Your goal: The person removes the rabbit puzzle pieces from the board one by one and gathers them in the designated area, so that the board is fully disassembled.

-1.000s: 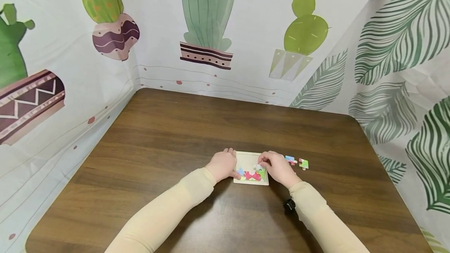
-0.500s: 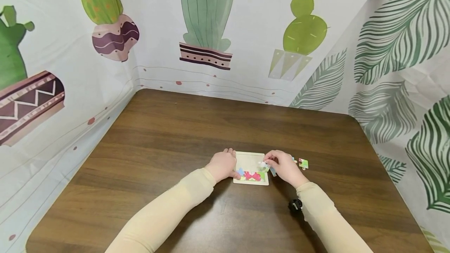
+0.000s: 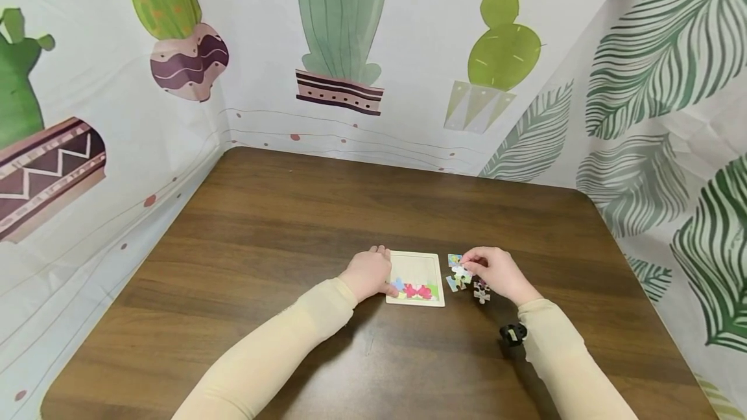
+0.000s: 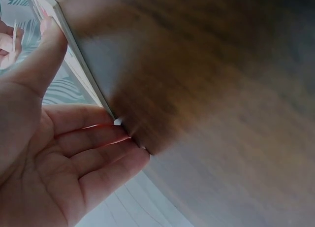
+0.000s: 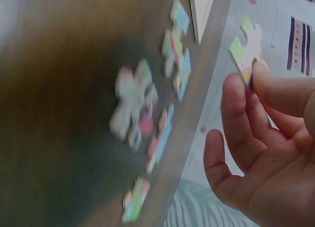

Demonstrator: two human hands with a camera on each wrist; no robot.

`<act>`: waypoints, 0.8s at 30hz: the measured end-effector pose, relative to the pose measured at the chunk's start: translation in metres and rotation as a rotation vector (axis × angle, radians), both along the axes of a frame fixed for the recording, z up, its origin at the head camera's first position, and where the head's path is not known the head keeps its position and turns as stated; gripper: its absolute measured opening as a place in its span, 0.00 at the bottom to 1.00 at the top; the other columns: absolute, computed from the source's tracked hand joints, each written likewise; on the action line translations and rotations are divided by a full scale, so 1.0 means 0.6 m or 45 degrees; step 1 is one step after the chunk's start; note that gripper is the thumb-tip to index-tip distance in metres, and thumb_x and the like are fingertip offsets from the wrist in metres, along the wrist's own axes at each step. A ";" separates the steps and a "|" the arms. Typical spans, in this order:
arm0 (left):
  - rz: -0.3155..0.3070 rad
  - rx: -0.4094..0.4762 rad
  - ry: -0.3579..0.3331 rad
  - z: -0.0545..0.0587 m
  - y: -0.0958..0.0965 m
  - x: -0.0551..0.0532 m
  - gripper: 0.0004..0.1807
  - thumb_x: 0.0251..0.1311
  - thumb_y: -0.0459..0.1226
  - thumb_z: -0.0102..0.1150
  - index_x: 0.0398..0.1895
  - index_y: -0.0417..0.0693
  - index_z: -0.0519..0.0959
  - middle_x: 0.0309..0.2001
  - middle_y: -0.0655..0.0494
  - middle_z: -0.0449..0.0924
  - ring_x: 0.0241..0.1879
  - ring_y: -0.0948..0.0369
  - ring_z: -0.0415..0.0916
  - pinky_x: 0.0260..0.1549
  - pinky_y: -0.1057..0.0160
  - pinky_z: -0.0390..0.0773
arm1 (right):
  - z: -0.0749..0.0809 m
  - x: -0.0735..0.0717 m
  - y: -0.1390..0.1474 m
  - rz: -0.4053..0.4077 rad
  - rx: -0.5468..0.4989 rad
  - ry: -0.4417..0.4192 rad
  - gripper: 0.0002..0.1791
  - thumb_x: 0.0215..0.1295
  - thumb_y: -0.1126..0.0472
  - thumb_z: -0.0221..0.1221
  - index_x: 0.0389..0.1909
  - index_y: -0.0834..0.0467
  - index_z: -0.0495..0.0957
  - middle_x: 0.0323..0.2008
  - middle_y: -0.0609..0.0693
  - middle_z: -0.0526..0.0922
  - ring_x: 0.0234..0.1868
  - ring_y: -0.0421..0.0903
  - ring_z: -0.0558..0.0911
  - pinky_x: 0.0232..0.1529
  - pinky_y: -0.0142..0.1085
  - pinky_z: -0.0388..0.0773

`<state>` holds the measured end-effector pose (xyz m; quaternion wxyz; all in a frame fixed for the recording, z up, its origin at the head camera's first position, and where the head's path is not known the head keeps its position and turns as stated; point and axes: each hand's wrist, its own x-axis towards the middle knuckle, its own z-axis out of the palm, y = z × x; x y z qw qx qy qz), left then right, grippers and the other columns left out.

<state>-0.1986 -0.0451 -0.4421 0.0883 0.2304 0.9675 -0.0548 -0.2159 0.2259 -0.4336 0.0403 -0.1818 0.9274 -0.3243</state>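
Observation:
My left hand (image 3: 369,274) rests at the left edge of a shallow wooden puzzle tray (image 3: 415,303). Its thumb lies over the tray's rim, and the other fingers stretch along the side in the left wrist view. A row of fitted pieces (image 3: 425,292), pink, blue and green, fills the tray's near end; bare wood shows behind it. To the tray's right, my right hand (image 3: 499,272) pinches a jigsaw piece (image 5: 250,48) between thumb and forefinger, above the table. Beneath it lie loose jigsaw pieces (image 3: 482,292), several of them spread out in the right wrist view.
The brown wooden table (image 3: 280,225) extends around the tray on all sides. Behind it hangs a white cloth (image 3: 420,31) printed with cacti and leaves. A small black device (image 3: 513,334) is strapped at the right wrist.
My right hand has lifted away from the tray and moved right, carrying the jigsaw piece over the loose ones, which now show more. The left hand stays at the tray's edge.

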 end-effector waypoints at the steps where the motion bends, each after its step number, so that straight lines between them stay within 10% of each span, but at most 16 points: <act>1: 0.001 0.001 0.000 0.000 0.000 0.000 0.51 0.48 0.65 0.58 0.65 0.35 0.66 0.64 0.44 0.69 0.65 0.54 0.66 0.52 0.62 0.76 | 0.002 0.000 0.006 0.005 0.011 -0.014 0.03 0.62 0.68 0.59 0.33 0.61 0.82 0.24 0.48 0.80 0.23 0.43 0.75 0.24 0.32 0.72; 24: 0.003 -0.012 -0.012 0.007 0.001 0.002 0.51 0.49 0.65 0.58 0.66 0.35 0.66 0.65 0.44 0.68 0.65 0.54 0.66 0.53 0.62 0.75 | 0.019 0.015 0.150 0.101 0.225 -0.157 0.04 0.62 0.64 0.60 0.30 0.61 0.81 0.26 0.45 0.80 0.26 0.36 0.74 0.28 0.32 0.73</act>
